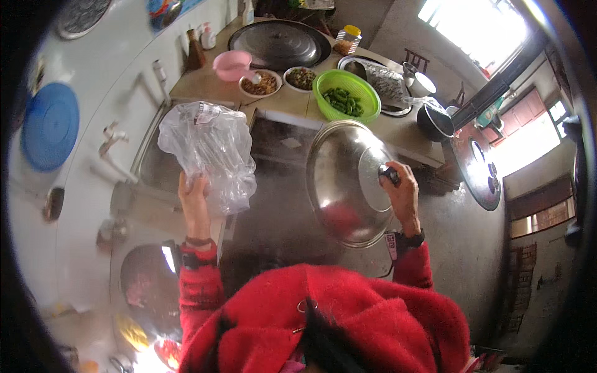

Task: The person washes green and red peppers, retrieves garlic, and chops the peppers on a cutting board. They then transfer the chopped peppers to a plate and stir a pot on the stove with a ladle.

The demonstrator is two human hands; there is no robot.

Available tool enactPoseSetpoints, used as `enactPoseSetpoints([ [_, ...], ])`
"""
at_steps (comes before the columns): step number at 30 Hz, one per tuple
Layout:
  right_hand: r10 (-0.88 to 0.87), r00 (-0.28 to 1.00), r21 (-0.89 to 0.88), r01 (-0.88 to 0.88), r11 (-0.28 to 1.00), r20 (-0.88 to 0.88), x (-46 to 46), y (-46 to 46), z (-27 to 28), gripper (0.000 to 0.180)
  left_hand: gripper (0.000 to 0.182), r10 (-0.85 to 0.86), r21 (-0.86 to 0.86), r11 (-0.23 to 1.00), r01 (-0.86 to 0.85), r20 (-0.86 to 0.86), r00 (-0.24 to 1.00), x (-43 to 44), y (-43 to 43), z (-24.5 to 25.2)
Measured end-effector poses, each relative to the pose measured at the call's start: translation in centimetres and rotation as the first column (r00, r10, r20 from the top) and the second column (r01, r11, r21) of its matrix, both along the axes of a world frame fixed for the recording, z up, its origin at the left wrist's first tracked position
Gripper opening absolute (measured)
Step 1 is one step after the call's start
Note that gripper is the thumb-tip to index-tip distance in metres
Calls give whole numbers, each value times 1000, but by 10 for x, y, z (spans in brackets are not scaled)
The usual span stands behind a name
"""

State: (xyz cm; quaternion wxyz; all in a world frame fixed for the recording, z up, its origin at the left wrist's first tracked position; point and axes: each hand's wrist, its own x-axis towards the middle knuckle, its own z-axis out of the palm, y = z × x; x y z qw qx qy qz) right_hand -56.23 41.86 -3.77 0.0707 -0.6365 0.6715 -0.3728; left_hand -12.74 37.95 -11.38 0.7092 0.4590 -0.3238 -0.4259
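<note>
My left hand point(195, 198) grips the lower edge of a clear plastic bag point(210, 144), which puffs out above my fingers and bears a printed label. What the bag holds, if anything, is hard to make out through its folds. In my right hand point(402, 189) is the dark knob of a large metal pot lid point(343, 186). That lid is tilted up on edge, its domed shiny side turned partly towards me. Between both hands lies a dark, hazy area below the counter, blurred by what looks like steam.
Along the tiled counter point(284, 100) stand a pink basin point(232, 65), two bowls of chopped food point(260, 84), a green colander of green peppers point(347, 95), a tray with a fish point(385, 81) and a black pot point(434, 122). A wall tap point(112, 137) juts out at left.
</note>
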Motion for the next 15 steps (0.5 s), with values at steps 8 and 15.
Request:
enactPoseSetpoints([
  [8, -191, 975, -149, 173, 974, -116, -84, -178, 60, 34, 47, -203, -33, 977, 209, 121, 972, -55, -231, 39],
  [15, -63, 991, -110, 51, 993, -117, -123, -418, 73, 37, 42, -22, -118, 992, 34, 102, 995, -70, -336, 47],
])
